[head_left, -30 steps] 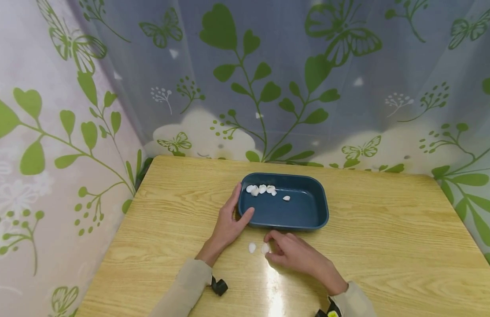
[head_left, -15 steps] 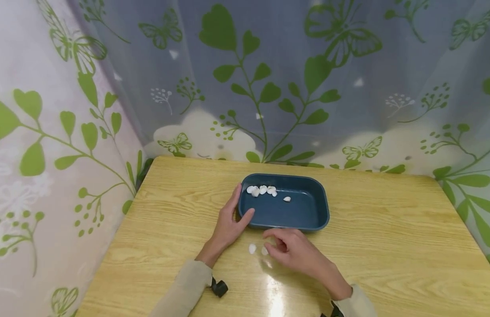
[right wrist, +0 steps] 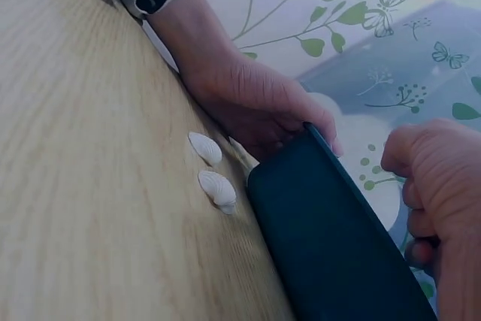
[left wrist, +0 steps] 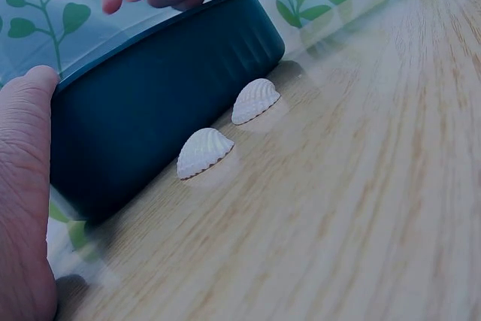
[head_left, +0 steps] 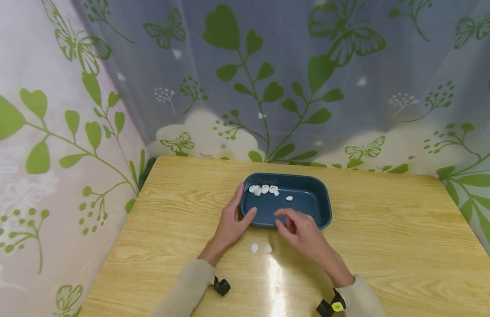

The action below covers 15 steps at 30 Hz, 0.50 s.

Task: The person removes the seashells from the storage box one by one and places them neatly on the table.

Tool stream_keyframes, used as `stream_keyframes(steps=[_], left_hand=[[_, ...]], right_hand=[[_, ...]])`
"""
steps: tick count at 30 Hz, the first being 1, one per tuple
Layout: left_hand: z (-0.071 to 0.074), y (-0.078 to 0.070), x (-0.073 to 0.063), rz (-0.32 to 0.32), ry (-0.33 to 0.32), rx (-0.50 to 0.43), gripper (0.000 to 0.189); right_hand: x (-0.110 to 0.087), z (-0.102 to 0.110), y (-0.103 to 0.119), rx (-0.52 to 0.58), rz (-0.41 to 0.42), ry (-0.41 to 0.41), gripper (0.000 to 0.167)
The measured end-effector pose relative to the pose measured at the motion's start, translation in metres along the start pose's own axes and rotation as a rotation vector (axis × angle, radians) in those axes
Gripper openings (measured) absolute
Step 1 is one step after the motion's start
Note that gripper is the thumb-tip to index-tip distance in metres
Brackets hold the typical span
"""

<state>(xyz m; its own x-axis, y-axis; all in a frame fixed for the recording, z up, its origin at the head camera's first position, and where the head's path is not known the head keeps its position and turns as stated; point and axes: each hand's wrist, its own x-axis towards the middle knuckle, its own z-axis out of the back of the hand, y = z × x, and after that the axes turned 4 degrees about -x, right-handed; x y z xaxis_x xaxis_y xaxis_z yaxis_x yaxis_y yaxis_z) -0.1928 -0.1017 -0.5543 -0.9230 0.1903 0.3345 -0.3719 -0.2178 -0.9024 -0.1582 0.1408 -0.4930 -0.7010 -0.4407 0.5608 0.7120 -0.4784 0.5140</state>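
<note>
A dark blue rectangular tray [head_left: 286, 227] stands on the wooden table. At its left front corner my left hand [head_left: 229, 224] holds it, fingers along the outer side and thumb over the front rim. Over the front part of the tray hovers my right hand [head_left: 302, 229], thumb and index finger apart, other fingers curled; nothing shows between them. In front of the tray lie two white ribbed seashells, a left shell [head_left: 254, 247] and a right shell [head_left: 268, 248]. Inside, several white shells [head_left: 265, 189] line the back left, and a single shell [head_left: 289, 198] sits farther right.
The light wooden table [head_left: 387, 229] reaches out on both sides of the tray. A patterned curtain [head_left: 292, 88] with leaves and butterflies hangs behind the table and along its left. Glare shines on the wood between the forearms.
My right hand has left the right-hand shell on the table and moved up and right over the tray. My left hand has stayed at the tray's corner.
</note>
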Motion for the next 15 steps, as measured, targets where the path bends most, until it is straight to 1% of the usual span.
stream_keyframes(steps=[4,7,11,15], left_hand=[[0.000,0.001,0.001,-0.009,0.000,0.002,0.082],[0.001,0.001,0.001,0.002,0.004,0.004,0.082],[0.001,0.001,0.001,0.022,0.010,0.004,0.082],[0.002,0.000,0.001,0.029,0.008,0.004,0.082]], right_hand=[[0.009,-0.002,-0.003,-0.038,-0.080,0.033,0.020],[0.017,-0.004,-0.006,-0.079,-0.140,0.076,0.018],[0.028,-0.006,-0.012,-0.119,-0.189,0.150,0.019],[0.037,-0.007,-0.017,-0.145,-0.226,0.219,0.022]])
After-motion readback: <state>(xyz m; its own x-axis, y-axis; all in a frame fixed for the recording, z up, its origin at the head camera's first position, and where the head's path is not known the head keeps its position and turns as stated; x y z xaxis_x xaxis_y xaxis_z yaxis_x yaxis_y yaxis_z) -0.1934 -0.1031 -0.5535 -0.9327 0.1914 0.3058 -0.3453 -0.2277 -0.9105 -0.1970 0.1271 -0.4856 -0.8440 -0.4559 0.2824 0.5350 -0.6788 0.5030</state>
